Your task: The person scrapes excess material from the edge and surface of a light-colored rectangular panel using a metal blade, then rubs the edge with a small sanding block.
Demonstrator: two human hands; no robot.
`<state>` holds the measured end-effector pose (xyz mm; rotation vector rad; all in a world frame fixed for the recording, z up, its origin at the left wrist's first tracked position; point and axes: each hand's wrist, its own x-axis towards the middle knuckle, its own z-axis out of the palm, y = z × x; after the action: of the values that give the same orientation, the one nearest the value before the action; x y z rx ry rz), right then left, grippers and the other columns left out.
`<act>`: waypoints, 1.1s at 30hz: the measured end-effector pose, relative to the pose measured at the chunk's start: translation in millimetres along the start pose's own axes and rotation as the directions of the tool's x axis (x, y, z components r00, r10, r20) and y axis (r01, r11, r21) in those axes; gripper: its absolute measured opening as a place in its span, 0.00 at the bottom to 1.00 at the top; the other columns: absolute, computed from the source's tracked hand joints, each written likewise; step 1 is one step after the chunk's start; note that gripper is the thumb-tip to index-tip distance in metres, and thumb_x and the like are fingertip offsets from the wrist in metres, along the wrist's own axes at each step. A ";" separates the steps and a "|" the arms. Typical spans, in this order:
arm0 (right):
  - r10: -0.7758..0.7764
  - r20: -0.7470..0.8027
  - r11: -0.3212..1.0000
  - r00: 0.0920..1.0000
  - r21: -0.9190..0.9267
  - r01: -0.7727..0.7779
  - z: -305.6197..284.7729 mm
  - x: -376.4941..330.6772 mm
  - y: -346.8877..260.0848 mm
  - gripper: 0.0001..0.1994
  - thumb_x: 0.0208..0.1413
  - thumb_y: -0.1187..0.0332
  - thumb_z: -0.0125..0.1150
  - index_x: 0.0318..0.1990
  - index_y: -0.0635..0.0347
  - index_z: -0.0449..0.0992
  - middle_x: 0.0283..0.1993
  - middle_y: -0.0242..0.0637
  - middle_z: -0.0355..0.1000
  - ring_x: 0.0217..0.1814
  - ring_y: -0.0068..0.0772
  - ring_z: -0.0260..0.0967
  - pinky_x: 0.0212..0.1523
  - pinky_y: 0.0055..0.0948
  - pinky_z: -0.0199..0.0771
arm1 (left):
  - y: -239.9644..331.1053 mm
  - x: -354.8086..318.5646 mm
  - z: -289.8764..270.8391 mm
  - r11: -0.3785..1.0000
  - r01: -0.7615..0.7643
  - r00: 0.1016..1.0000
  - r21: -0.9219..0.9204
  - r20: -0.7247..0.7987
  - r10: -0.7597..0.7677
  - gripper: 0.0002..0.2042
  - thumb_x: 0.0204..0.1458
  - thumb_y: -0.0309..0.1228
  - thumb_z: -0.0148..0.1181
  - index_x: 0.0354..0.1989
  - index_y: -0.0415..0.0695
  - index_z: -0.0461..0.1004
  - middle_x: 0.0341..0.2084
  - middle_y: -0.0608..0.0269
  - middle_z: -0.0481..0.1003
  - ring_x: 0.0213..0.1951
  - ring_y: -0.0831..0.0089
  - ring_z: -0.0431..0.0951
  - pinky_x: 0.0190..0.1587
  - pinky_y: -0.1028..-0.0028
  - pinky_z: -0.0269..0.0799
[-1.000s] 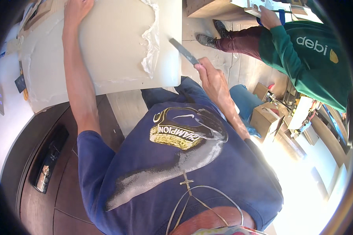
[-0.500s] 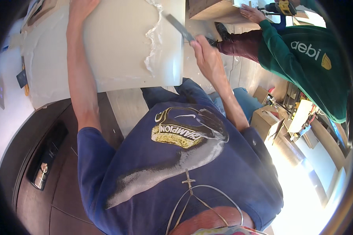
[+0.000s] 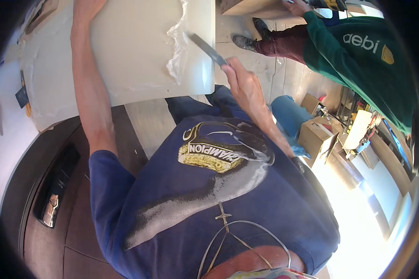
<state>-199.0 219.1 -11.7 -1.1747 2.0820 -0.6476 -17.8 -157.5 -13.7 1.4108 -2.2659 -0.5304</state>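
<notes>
A pale, smooth panel (image 3: 135, 51) lies in front of me, with crumpled clear film (image 3: 176, 44) running along its right part. My right hand (image 3: 244, 83) is closed round a flat metal file (image 3: 207, 49), its long grey blade pointing up and left over the panel's right edge, close to the film. Whether the blade touches the panel I cannot tell. My left hand (image 3: 88, 7) is at the top of the picture, over the panel; its fingers are cut off by the frame.
A dark-bladed tool with a yellow handle (image 3: 22, 98) lies at the panel's left edge. To the right, a co-worker in a green sweatshirt (image 3: 358, 69) holds a yellow and black drill (image 3: 330, 3) near a wooden box (image 3: 256, 5). A cardboard box (image 3: 317, 137) stands at right.
My right hand has moved slightly down and right, and the file blade with it. The view has shifted, so the panel, my left arm and the co-worker appear a little up and left.
</notes>
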 end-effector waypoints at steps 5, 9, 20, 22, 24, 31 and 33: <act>-0.032 0.015 0.999 0.999 0.043 0.031 -3.8 -21.2 0.8 0.09 0.72 0.61 0.53 0.47 0.55 0.72 0.25 0.57 0.73 0.32 0.68 0.73 0.29 0.56 0.69 | -13.2 0.6 -3.2 0.999 -0.023 0.999 0.032 0.034 0.022 0.16 0.66 0.39 0.56 0.36 0.35 0.74 0.33 0.52 0.76 0.37 0.63 0.73 0.46 0.64 0.70; -0.017 -0.003 0.999 1.000 0.030 0.017 6.1 -27.1 8.6 0.08 0.71 0.63 0.53 0.48 0.56 0.72 0.25 0.58 0.72 0.31 0.68 0.73 0.29 0.56 0.68 | 12.5 -8.2 -4.7 0.999 -0.041 0.999 -0.010 0.001 0.041 0.17 0.66 0.40 0.56 0.37 0.35 0.74 0.34 0.51 0.76 0.38 0.63 0.74 0.47 0.64 0.70; 0.004 0.045 1.000 0.999 0.011 -0.004 10.1 -38.1 7.3 0.08 0.71 0.63 0.54 0.48 0.55 0.72 0.25 0.58 0.73 0.31 0.68 0.73 0.30 0.57 0.68 | -12.1 -1.2 0.2 0.991 -0.134 0.991 0.006 -0.010 0.135 0.18 0.65 0.40 0.57 0.41 0.32 0.75 0.39 0.44 0.78 0.41 0.54 0.76 0.49 0.61 0.71; -0.033 -0.034 0.999 0.999 0.022 0.034 13.9 -21.6 3.6 0.07 0.71 0.63 0.53 0.47 0.56 0.72 0.24 0.57 0.72 0.31 0.68 0.73 0.29 0.57 0.68 | 3.1 -5.0 0.7 0.998 0.035 0.997 0.042 -0.066 -0.033 0.17 0.65 0.39 0.57 0.39 0.31 0.74 0.38 0.45 0.78 0.40 0.57 0.75 0.48 0.61 0.71; -0.073 -0.049 0.997 0.996 0.007 0.074 14.3 5.0 -2.8 0.07 0.71 0.63 0.53 0.46 0.56 0.72 0.24 0.57 0.72 0.31 0.68 0.73 0.29 0.57 0.68 | -7.2 -0.5 -0.8 0.999 -0.017 1.000 0.033 -0.021 0.018 0.17 0.65 0.39 0.58 0.39 0.32 0.74 0.37 0.47 0.78 0.39 0.59 0.75 0.46 0.62 0.71; 0.030 0.036 0.999 0.999 0.030 -0.031 -2.5 -54.2 6.9 0.07 0.71 0.63 0.53 0.46 0.56 0.72 0.24 0.56 0.73 0.31 0.68 0.73 0.29 0.56 0.68 | -7.5 -2.4 -1.5 0.999 -0.036 0.999 0.004 -0.029 0.036 0.18 0.64 0.40 0.59 0.34 0.33 0.72 0.31 0.52 0.75 0.34 0.64 0.71 0.41 0.62 0.69; 0.030 0.056 0.999 0.998 0.033 -0.032 3.6 -75.0 11.7 0.07 0.71 0.63 0.53 0.46 0.56 0.72 0.24 0.56 0.72 0.31 0.68 0.73 0.29 0.57 0.68 | -17.1 1.1 0.4 0.996 -0.083 0.996 0.007 -0.022 0.083 0.18 0.64 0.40 0.59 0.34 0.33 0.72 0.31 0.52 0.75 0.34 0.64 0.71 0.41 0.62 0.69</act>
<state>-173.9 289.9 0.2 -1.1271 2.0313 -0.6265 -5.6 -165.6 -22.8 1.3119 -2.2994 -0.4793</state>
